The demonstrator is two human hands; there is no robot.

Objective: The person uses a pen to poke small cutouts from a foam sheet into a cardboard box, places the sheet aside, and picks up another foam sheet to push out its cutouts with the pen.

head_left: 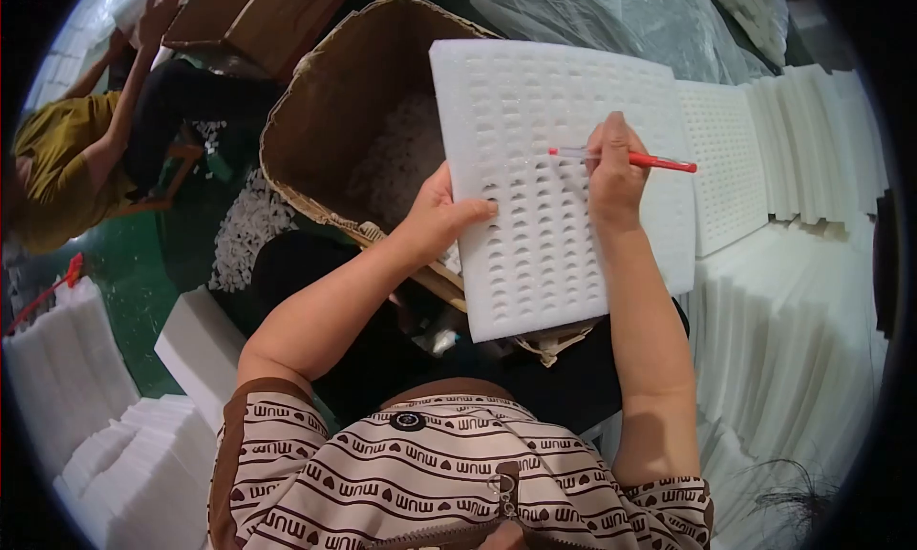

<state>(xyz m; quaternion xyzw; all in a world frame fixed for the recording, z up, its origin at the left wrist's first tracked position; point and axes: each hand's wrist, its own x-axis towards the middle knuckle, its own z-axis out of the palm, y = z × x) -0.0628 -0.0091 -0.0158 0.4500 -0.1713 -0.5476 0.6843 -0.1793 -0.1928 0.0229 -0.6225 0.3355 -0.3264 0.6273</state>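
A white foam sheet [535, 292] with rows of small curved slots is tilted over the near edge of a large cardboard box. Its left edge is gripped by my left hand [435, 221], thumb on the front face and fingers behind. My right hand [619, 173] is closed around a red pen [669, 162], whose red-tipped end points left over the middle of the sheet. The slots below the pen look darker than those above it.
Small white pieces lie inside the cardboard box [320, 73] and in a floor pile [248, 230]. Stacked foam sheets [793, 302] stand right, others [67, 349] lower left. A slotted sheet [721, 149] leans behind mine. Another person [72, 158] sits upper left.
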